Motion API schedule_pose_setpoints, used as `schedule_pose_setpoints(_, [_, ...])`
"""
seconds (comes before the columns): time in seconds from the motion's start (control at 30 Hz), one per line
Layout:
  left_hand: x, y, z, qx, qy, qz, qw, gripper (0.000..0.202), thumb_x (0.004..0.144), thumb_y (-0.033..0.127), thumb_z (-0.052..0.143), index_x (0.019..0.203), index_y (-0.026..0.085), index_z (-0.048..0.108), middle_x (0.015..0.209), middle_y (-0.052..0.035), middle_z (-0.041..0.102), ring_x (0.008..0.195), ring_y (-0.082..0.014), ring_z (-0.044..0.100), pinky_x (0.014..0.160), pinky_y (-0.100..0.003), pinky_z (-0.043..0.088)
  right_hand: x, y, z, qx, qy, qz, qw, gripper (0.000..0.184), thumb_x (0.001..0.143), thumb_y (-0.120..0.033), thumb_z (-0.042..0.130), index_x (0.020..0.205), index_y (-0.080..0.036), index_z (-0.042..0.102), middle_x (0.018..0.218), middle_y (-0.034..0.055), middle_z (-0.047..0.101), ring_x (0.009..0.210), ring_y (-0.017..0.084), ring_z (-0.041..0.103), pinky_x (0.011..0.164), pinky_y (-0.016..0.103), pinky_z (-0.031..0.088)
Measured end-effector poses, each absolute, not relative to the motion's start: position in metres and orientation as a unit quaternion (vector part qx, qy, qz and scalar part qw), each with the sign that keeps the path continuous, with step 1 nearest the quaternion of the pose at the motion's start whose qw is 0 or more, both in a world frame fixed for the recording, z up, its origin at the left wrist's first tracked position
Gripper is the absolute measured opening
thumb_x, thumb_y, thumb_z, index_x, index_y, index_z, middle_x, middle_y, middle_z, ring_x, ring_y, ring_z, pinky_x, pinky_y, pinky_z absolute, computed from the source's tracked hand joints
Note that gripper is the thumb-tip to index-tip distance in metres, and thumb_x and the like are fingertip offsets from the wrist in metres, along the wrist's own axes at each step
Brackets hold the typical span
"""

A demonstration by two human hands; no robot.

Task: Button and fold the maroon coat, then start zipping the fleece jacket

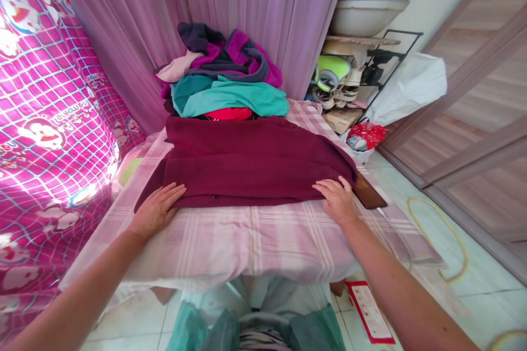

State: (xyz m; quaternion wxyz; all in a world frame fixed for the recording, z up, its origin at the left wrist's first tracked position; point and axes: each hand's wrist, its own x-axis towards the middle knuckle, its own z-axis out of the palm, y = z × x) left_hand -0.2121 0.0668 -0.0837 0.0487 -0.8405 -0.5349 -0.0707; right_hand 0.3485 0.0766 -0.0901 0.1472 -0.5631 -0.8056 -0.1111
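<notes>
A maroon garment [247, 162] lies folded lengthwise across the table, its near edge running roughly straight between my hands. My left hand [158, 208] rests flat on its near left corner, fingers stretched out. On the near right part, my right hand [337, 197] lies with its fingers spread. A brown phone [370, 193] with a white cable sits just right of my right hand, partly under the garment's edge. Neither hand grips the cloth. The garment's underside is hidden.
Behind the garment rises a heap of clothes [234, 77] in teal, purple and red. A plaid cloth [247, 247] covers the table. At right stand a shoe rack [370, 66] with basins on top and a wooden cabinet [473, 120]. A pink patterned curtain [53, 120] hangs at left.
</notes>
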Motion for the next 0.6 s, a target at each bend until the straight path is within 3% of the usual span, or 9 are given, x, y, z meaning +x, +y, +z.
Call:
schedule_pose_setpoints(0.27, [-0.224,0.071,-0.084,-0.854,-0.515,-0.066,0.037,0.055,0.089,0.036,0.038,0.138,0.022,0.057,0.144,-0.0077,0.056,0.138,-0.0277,0.046,0.115,-0.047,0.038,0.349,0.067,-0.093,-0.558,-0.809,-0.104,0.151,0.053,0.073,-0.007,0.049,0.113,-0.031,0.072,0.116,0.003,0.071,0.111,0.025,0.061,0.113,0.05,0.025])
schedule_pose_setpoints(0.5, [-0.22,0.069,-0.061,-0.859,-0.509,-0.036,0.037,0.072,0.084,0.071,0.043,0.135,0.022,0.06,0.141,-0.0106,0.059,0.133,-0.0332,0.051,0.112,-0.051,0.038,0.349,0.064,-0.065,-0.531,-0.841,-0.041,0.097,0.053,0.074,-0.017,0.053,0.124,-0.024,0.067,0.133,0.0104,0.063,0.123,0.028,0.056,0.114,0.057,0.02])
schedule_pose_setpoints(0.6, [-0.199,0.081,-0.036,-0.847,-0.53,-0.016,0.047,0.068,0.087,0.072,0.036,0.124,0.024,0.067,0.13,-0.0096,0.067,0.123,-0.0327,0.058,0.112,-0.054,0.035,0.334,0.069,-0.043,-0.511,-0.852,-0.022,0.114,0.049,0.084,-0.029,0.052,0.131,-0.025,0.061,0.142,0.0106,0.057,0.13,0.029,0.051,0.115,0.06,0.016])
